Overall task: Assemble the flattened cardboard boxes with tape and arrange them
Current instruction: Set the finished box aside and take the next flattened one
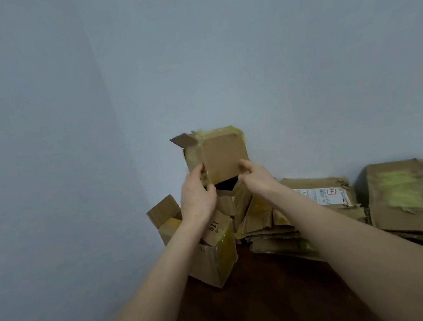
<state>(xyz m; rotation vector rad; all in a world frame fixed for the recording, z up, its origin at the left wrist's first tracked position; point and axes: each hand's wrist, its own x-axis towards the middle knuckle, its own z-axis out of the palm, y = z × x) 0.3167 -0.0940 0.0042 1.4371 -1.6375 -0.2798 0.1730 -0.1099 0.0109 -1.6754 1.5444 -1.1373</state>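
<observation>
Head view: both hands hold a taped box [218, 157] up before the wall [64, 98], above a box pile [209, 240]. Left hand [196, 197] and right hand [256, 174] pinch its lower corners, apparently. Flattened cardboard [316, 200] lies right.

A box [220, 156] is held above the pile [211, 253], which stands on the floor [262, 300]. Right of the pile lie flat cartons [292, 217]; farther right, another stack [406, 197].

Plain room corner: pale blue walls [64, 98], dark floor [262, 300], cardboard piles [402, 203].
</observation>
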